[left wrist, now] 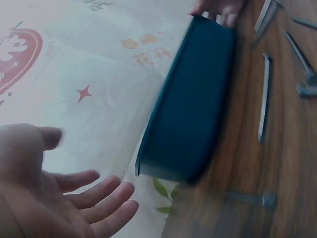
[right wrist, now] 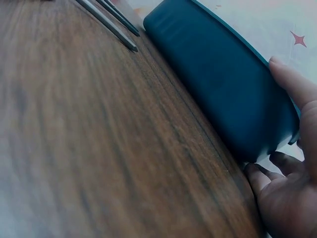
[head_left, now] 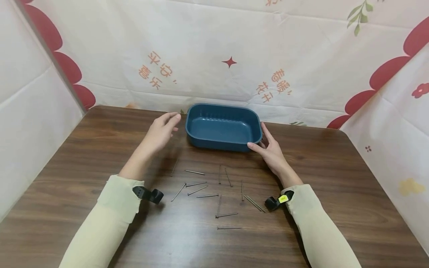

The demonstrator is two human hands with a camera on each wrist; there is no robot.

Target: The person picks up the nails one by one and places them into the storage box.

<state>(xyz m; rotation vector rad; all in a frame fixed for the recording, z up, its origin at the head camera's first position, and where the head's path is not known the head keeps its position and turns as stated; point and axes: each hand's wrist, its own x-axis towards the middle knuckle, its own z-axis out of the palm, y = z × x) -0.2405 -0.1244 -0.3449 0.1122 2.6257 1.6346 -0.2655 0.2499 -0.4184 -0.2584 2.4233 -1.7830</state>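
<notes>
A dark blue plastic basin (head_left: 221, 144) with rounded corners stands at the back of the wooden table. My right hand (head_left: 272, 154) grips its right end, thumb on the front rim and the other fingers round the end wall; the right wrist view shows this hand (right wrist: 292, 183) up close. Just left of the basin, my left hand (head_left: 157, 131) hovers apart from it with fingers loosely bent and nothing in them. In the left wrist view the fingers of that hand (left wrist: 64, 198) are spread. Several long metal nails (head_left: 197, 190) lie scattered in front of the basin.
A printed white cloth (head_left: 214, 44) hangs close behind the table's back edge, with white sheeting on both sides. The dark wooden table (head_left: 187, 245) extends toward me. Black straps with small devices circle both wrists.
</notes>
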